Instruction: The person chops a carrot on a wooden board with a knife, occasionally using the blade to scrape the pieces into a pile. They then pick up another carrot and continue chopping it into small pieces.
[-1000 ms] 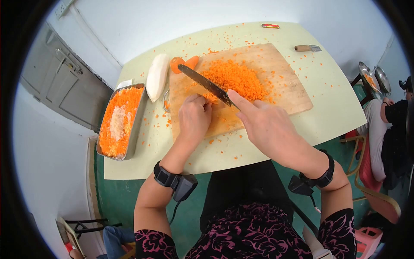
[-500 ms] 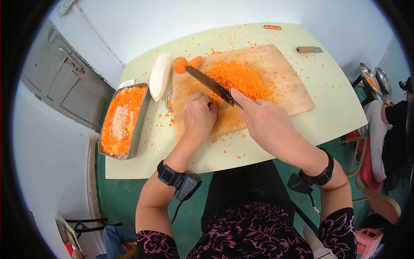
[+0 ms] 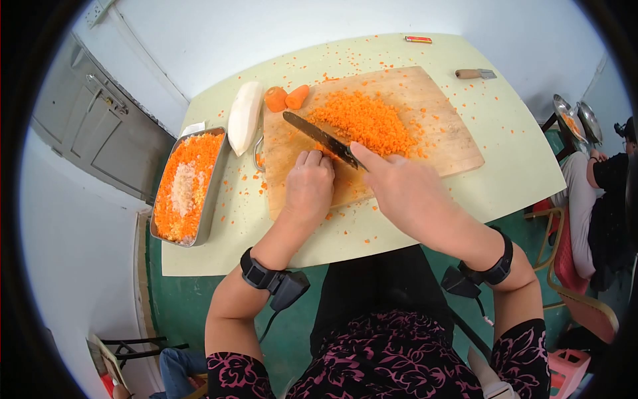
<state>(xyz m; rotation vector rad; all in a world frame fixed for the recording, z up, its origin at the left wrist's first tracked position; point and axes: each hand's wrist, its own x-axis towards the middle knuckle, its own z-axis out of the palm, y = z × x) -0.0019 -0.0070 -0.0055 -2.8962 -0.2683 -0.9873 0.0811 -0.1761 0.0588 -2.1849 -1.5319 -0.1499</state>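
The room has white walls point(image 3: 299, 40), a green floor point(image 3: 193, 299) and a grey panelled door point(image 3: 86, 113) at the left. The pale green worktop point(image 3: 518, 149) spans the middle of the view. A person in a black top and light trousers point(image 3: 581, 213) sits beyond its right side.

On the worktop lies a rectangular light-brown wooden board point(image 3: 448, 143). To its left stands a deep rectangular metal tray point(image 3: 211, 199), filled with orange bits and a pale heap on top. A long, peeled white root vegetable point(image 3: 245, 118) lies between tray and board.

The right hand point(image 3: 405, 189) has its grip closed around the handle end of a long dark-bladed knife point(image 3: 319, 136), index finger extended along it. The blade slants over the board towards its upper left. The left hand point(image 3: 310, 186) rests on the board below the blade, fingers bent and close together at some orange matter point(image 3: 325, 151); how firmly that grip holds it cannot be told.

A mound of finely chopped orange pieces point(image 3: 369, 123) lies on the board beyond the knife. Two orange carrot pieces point(image 3: 286, 99) sit by the board's upper-left corner. At the worktop's far right lies a small wooden-handled metal blade point(image 3: 475, 74); near the far edge, a small red-and-yellow oblong item point(image 3: 418, 40).
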